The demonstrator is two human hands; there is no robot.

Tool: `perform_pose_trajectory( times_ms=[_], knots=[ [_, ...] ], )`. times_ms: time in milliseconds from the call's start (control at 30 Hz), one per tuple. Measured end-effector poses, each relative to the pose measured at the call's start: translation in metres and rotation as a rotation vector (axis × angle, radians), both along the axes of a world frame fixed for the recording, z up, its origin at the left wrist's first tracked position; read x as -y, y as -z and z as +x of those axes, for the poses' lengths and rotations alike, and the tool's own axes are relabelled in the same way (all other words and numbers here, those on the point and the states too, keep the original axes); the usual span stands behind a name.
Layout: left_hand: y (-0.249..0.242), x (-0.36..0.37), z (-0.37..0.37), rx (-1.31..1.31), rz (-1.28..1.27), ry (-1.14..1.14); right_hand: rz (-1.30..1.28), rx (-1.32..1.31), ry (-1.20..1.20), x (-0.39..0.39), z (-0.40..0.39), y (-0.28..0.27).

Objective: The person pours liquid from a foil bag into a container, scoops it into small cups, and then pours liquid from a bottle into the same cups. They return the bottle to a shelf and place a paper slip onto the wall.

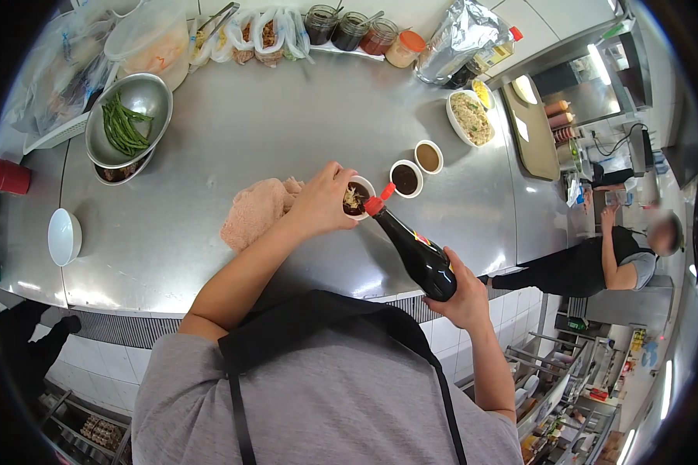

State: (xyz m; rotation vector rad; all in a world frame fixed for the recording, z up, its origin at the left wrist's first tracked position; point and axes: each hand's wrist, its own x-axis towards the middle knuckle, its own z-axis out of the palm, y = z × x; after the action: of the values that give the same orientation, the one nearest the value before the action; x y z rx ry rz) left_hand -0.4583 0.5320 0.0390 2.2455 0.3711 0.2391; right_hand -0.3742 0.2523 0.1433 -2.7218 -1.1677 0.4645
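Observation:
My left hand is closed around the side of a small white cup with dark sauce and pale shreds in it. In my right hand is a dark sauce bottle, gripped near its base. The bottle tilts toward the cup, its red flip cap open at the cup's rim. Whether sauce is flowing is too small to tell. Just right of the cup stand a white cup of dark sauce and another of brown sauce. A crumpled pink cloth lies beside my left wrist.
A steel bowl of green beans and a white bowl stand on the left. Along the back are sauce jars and bagged ingredients. A rice bowl and a tray sit right. A person stands beyond.

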Motion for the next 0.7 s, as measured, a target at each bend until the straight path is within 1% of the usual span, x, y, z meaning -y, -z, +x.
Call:
perform_pose_trajectory(
  times_ms=[167,700],
  knots=[
    [-0.003,-0.0009,0.0001,0.029,-0.007,0.002,0.018,0.01,0.007,0.0032,-0.0006,-0.0005],
    [-0.0048,0.0028,0.0027,0.006,0.002,0.029,0.027,0.021,0.002,0.0095,-0.003,-0.0068]
  ],
)
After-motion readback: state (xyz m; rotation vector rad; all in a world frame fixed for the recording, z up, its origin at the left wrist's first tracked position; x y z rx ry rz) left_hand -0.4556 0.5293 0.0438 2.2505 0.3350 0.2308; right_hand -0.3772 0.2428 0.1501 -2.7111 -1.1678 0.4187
